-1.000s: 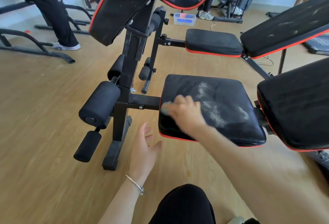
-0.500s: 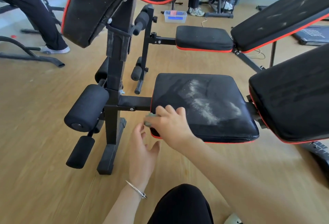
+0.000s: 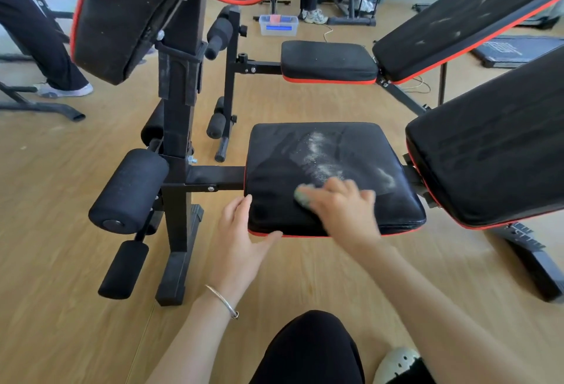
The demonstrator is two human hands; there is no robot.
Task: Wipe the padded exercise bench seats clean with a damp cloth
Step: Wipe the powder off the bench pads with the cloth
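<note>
A black padded bench seat (image 3: 308,155) with red trim fills the middle of the view, streaked with white dust across its centre and right side. My right hand (image 3: 341,203) presses a small grey-green cloth (image 3: 303,197) onto the seat's front half, fingers curled over it; the hand is motion-blurred. My left hand (image 3: 241,237) rests against the seat's front left corner with fingers spread, thumb under the red edge. The dusty inclined backrest (image 3: 494,158) rises to the right.
A second bench seat (image 3: 328,60) and its dusty backrest (image 3: 470,14) stand behind. Foam leg rollers (image 3: 129,191) and a black upright frame (image 3: 178,151) are at left, under a raised pad (image 3: 146,5). A clear plastic box (image 3: 278,25) sits on the wooden floor. People's legs stand at far left and back.
My right hand swept the cloth off the seat's left front corner, then back rightward onto the seat. My left hand rose from beneath the corner and now touches it.
</note>
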